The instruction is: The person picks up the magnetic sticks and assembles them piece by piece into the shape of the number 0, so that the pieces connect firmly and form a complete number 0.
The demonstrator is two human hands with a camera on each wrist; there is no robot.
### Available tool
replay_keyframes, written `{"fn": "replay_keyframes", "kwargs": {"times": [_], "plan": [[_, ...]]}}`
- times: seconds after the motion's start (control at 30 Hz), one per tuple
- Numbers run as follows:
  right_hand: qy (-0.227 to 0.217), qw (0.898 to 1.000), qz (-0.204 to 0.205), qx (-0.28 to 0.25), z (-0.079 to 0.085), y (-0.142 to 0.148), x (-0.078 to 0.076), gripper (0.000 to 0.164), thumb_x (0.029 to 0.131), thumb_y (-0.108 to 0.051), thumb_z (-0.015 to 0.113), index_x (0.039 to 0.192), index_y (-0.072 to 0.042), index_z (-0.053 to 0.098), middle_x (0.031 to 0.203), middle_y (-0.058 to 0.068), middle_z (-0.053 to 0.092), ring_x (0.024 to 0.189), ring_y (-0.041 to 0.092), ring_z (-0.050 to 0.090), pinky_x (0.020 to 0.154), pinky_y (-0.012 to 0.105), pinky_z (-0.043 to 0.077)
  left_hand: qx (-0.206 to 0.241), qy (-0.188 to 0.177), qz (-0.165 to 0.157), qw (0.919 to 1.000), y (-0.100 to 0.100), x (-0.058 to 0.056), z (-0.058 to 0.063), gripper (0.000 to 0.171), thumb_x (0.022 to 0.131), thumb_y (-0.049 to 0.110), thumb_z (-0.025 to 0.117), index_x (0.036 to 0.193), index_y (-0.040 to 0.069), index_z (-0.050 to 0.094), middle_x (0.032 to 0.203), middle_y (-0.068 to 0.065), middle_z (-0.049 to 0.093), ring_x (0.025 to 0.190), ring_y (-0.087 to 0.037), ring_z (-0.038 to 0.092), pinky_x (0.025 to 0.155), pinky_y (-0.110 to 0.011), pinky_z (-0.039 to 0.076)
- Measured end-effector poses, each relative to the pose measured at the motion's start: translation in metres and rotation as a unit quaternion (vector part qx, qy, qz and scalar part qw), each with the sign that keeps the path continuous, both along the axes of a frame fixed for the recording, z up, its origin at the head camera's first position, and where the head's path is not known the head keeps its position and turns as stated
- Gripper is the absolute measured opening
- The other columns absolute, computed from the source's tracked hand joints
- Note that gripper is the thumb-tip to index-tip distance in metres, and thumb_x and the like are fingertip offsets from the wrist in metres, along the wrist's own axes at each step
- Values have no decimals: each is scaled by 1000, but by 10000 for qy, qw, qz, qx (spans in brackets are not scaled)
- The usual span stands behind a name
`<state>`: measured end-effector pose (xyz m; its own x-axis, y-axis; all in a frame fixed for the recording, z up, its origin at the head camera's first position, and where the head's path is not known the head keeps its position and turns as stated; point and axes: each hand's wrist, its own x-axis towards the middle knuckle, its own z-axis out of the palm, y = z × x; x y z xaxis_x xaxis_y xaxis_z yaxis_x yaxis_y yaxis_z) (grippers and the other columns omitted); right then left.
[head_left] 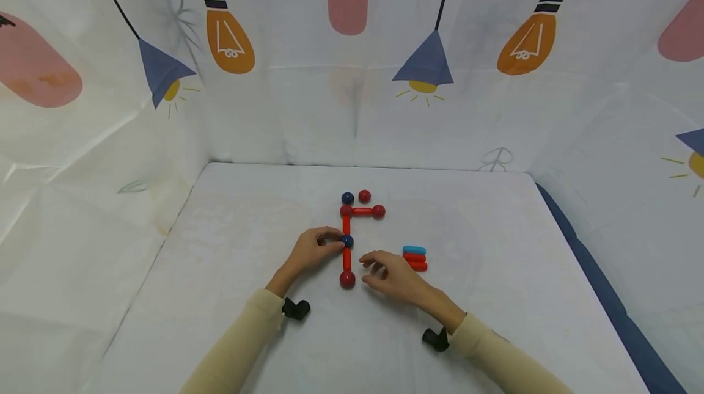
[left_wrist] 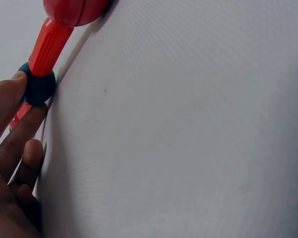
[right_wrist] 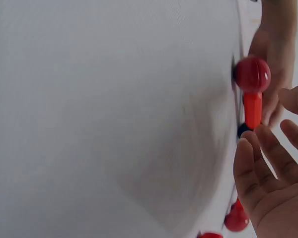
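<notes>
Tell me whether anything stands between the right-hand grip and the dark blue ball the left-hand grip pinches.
Nothing visible does: in the head view, only bare white table shows between the right-hand grip and the dark blue ball. The left-hand grip is on the ball's opposite side, out of that path.

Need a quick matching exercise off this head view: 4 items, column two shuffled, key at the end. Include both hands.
Column 1
1. Left hand
2. Right hand
3. Blue rod
4. Farthest red ball

Column 2
A. Lies parallel to two loose red rods, on their far side
B. Holds nothing
C. Sits just right of the far dark-blue ball
D. Pinches the middle dark-blue ball

Pairs: 1-D, 2-B, 3-A, 4-C
</notes>
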<state>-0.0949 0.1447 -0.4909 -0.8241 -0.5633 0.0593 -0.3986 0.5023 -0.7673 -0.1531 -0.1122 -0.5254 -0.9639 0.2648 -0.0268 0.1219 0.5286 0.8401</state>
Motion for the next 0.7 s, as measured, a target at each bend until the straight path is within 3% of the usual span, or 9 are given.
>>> {"fn": "replay_keyframes", "kwargs": {"times": [0.43,0.7], "plan": [[758,9950,-608,238,13,48,-25,40,91,-13,79,127,-2,67,118,14,72,100,27,69,79,35,61,36,-29,-53,10000,-2,0,-2,28,93,26,77,120,18,76,109,3,76,87,-15,56,76,-27,46],[592,9908,-1167,350,6,74,-37,38,92,-13,77,127,-2,66,119,13,72,105,28,66,83,39,59,45,-3,-52,10000,-1,1,1,28,93,28,76,119,18,76,108,3,76,86,-16,56,74,-28,46]]}}
